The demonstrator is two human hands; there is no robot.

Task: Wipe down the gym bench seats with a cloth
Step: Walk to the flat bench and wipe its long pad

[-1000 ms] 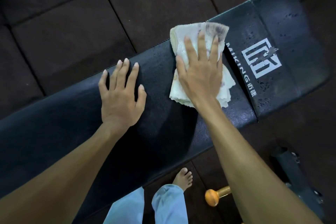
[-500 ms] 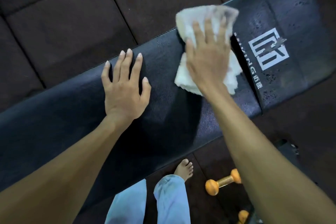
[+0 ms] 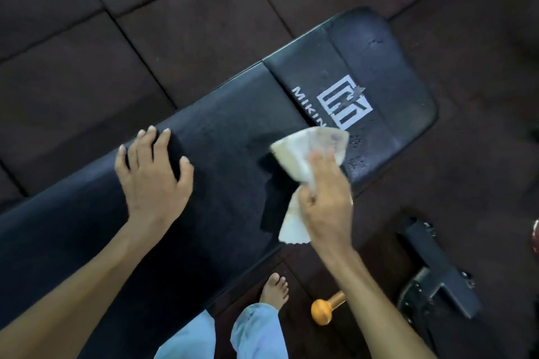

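Head view, only view available.

Left hand (image 3: pixel 151 175): flat on the long back pad (image 3: pixel 227 137), fingers spread, holding nothing. I read it as a brace.

Right hand (image 3: pixel 326 201): fingers curled over the cloth (image 3: pixel 303 154) with the thumb pinching it from the near side. The hand is motion-blurred, so I cannot tell how firm the hold is.

Cloth: white, bunched, with greyish marks on its far corner. It sits at the near edge of the bench, over the seam between the back pad and the short seat pad (image 3: pixel 379 73) with the white logo. Its lower end hangs past the bench edge. A hard shadow lies beside it; I cannot tell if it is pressed to the pad or lifted off it.

Droplets (image 3: pixel 357 160) show on the seat pad just beside the cloth. The seat pad looks unwiped, so I judge the task to be partway.

Risks, my judgement:
- A bunched cloth gives a narrow contact patch, so droplets near the edge may be missed.
- The soiled corner may smear dirt across the logo.
- The hanging end could drag the cloth out of a loose pinch.
- The braced palm could slide if the vinyl is damp.
- The orange dumbbell (image 3: pixel 323 310) lies near the bare foot (image 3: pixel 274 288), a trip hazard on any sidestep.
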